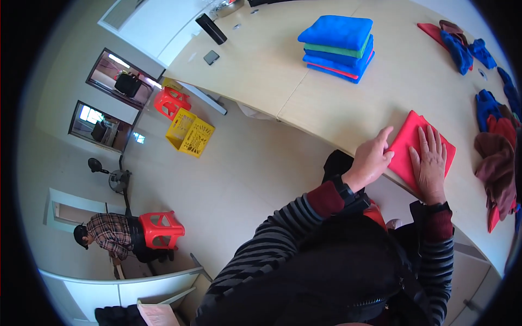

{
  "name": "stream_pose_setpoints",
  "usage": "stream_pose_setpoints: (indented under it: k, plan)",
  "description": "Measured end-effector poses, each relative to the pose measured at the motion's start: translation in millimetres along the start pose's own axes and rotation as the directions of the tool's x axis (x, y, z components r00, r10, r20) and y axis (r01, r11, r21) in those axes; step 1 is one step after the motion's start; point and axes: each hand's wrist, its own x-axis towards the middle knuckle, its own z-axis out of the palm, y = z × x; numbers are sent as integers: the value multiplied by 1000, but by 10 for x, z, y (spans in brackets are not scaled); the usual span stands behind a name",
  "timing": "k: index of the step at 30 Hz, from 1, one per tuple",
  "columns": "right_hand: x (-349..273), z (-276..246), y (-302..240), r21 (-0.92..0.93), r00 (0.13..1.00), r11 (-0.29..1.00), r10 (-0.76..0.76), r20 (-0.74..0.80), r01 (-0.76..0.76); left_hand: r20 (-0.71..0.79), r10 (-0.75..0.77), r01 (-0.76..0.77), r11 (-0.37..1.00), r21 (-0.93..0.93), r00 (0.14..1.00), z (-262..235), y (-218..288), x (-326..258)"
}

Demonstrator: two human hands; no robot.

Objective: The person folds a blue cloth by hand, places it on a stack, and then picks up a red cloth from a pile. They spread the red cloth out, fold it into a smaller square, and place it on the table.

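Note:
A folded red cloth (403, 154) lies flat near the front edge of the pale table. My right hand (428, 162) rests on top of it, palm down with its fingers stretched out. At the cloth's left edge is my left hand (371, 160), one finger raised apart from the others, which curl toward the fabric. Whether those fingertips touch the cloth I cannot tell. Farther back stands a neat stack of folded cloths (338, 48), mostly blue with some green and red layers.
Crumpled blue, red and brown cloths (496, 142) lie along the table's right side. A black box-like object (211, 29) and a small dark item (211, 57) are at the far left. On the floor stand a yellow crate (190, 134) and red stools; a person (117, 233) sits at lower left.

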Motion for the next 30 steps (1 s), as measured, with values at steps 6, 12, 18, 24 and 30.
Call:
stream_pose_setpoints:
  k: [6,12,18,24,30]
  plan:
    - [83,188,-59,-29,998,998,52,-24,-52,-164,436,-330,836,439,885,-228,181,132]
    - [38,231,95,-59,996,997,51,-75,-55,83,516,-517,810,276,853,176,363,-154]
    - [61,255,601,112,996,990,83,39,-86,330,525,-619,704,349,784,166,154,-237]
    - [-55,-25,432,149,987,975,159,37,-162,412,530,-672,582,459,741,-92,110,-1]
    - [-432,-156,209,124,986,979,167,-14,-164,320,471,-556,544,629,822,-413,-185,510]
